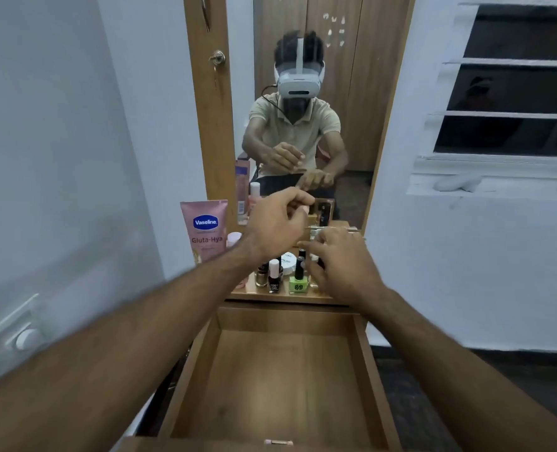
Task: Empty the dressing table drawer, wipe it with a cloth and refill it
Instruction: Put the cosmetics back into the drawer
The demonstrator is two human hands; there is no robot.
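Left hand (275,223) is hovering above the shelf (283,296), fingers curled; whether it is holding anything cannot be told. Right hand (339,259) is reaching among the bottles (298,277), grip unclear. The drawer (280,383) is standing pulled out below, bare wood, long axis running toward the mirror (303,93).

Both bare forearms reach forward from the bottom corners and converge ahead. The left hand (275,223) is raised, back toward the camera, its fingers loosely curled with thumb and fingertips close together. The right hand (342,261) sits lower and just right of it, palm down, fingers bent downward; what they touch is hidden
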